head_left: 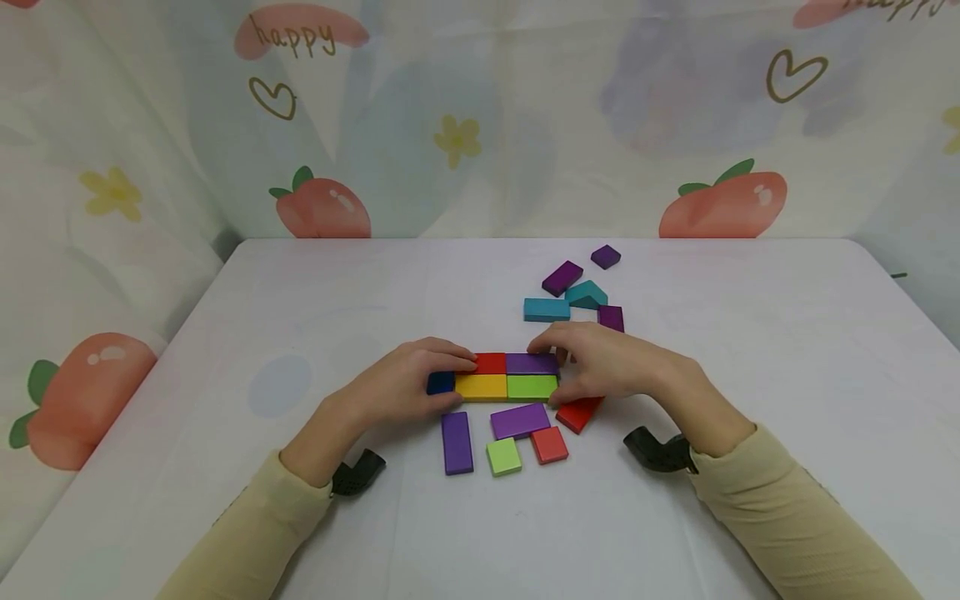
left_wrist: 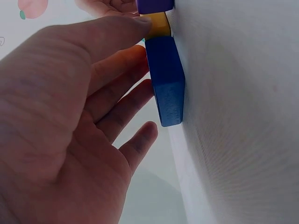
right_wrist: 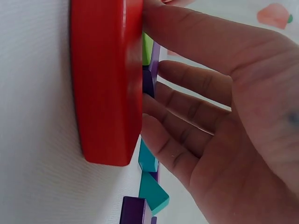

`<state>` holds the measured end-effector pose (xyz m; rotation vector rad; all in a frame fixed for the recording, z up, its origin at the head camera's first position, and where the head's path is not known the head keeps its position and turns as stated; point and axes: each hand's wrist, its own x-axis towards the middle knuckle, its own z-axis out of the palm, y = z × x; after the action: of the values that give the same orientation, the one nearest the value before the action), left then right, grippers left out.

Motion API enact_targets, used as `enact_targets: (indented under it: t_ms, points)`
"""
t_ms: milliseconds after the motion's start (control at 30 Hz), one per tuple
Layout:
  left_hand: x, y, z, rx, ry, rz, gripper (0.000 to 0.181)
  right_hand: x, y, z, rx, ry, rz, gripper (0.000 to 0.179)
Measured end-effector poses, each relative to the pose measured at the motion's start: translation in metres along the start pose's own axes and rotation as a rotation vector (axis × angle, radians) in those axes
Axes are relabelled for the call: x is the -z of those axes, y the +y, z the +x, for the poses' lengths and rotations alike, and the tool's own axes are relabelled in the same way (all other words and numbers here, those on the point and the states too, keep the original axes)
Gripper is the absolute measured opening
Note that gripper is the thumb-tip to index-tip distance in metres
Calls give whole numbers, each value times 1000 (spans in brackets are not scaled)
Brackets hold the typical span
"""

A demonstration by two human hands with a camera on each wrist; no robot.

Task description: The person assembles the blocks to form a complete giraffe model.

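The yellow block [head_left: 481, 388] lies on the bench [head_left: 187, 433]; the left hand [head_left: 408, 379] pinches it and the red block [head_left: 491, 363] along its far side. Just right of the yellow block, the right hand [head_left: 611, 362] grips the lime block [head_left: 532, 387] and purple block [head_left: 530, 363]. Teal blocks [head_left: 547, 310] lie well beyond the yellow block.

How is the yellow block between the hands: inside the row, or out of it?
Inside: the head view shows the yellow block between the dark blue block and the long green block, without visible gaps.
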<state>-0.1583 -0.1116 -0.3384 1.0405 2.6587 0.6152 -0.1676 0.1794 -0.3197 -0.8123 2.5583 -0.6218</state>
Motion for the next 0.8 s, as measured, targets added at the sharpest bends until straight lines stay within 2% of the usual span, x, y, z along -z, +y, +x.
enact_targets:
  t_ms: [500,800]
  points:
    - [0,-4,1,-40,9,3,44,0,0,0,2,-3,-13,58]
    - [0,-5,1,-32,3,-9,45,0,0,0,-1,-4,-13,59]
